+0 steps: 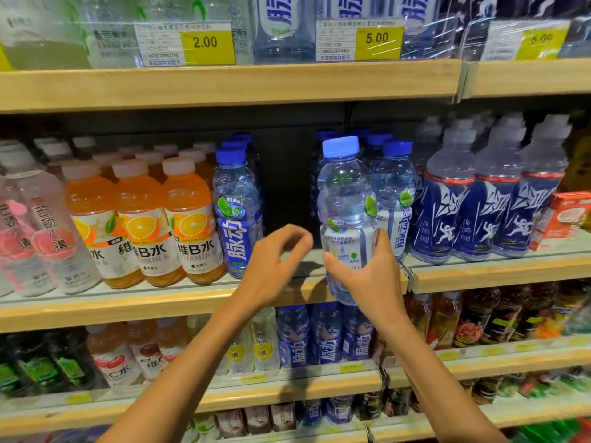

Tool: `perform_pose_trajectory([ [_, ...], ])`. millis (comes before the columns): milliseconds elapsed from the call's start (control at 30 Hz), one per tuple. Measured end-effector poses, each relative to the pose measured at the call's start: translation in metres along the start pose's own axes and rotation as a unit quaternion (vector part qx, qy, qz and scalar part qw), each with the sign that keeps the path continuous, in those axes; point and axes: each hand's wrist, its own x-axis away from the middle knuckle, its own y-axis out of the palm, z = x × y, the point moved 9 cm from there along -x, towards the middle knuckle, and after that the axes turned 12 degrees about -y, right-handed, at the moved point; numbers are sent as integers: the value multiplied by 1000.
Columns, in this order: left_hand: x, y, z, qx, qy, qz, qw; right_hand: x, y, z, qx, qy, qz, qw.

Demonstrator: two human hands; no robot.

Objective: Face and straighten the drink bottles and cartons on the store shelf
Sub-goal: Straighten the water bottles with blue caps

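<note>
My right hand (367,276) grips a clear blue-capped drink bottle (345,199) by its lower half, holding it just in front of the middle shelf (153,302), its label turned partly sideways. My left hand (275,266) hovers to its left with fingers curled and holds nothing. A gap in the row lies behind the left hand, between a blue-labelled bottle (236,212) and another blue-capped bottle (395,199) at the right.
Orange vitamin drinks (144,222) and pink-labelled bottles (41,235) stand at the left. Dark blue sports bottles (479,199) and a red carton (563,219) stand at the right. Price tags (208,43) hang on the shelf above; more bottles (323,337) fill the shelves below.
</note>
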Motion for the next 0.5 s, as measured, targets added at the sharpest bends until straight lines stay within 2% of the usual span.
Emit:
perform_pose_trajectory([
  [67, 8, 11, -4, -171, 68, 13, 983, -5, -4, 10, 33, 7, 22, 999],
  [133, 14, 26, -4, -309, 148, 17, 939, -8, -4, 18, 64, 9, 40, 997],
  [200, 18, 39, -7, -395, 226, 20, 890, -10, -2, 25, 84, 16, 48, 995],
  [300, 20, 55, -23, -446, 275, -18, 852, -11, 5, 38, 93, 45, 57, 993],
  [400, 21, 60, -32, -451, 280, -32, 847, -8, 11, 39, 97, 32, 73, 992],
  [500, 21, 61, -32, -447, 281, -32, 849, -4, 19, 41, 103, 25, 47, 993],
])
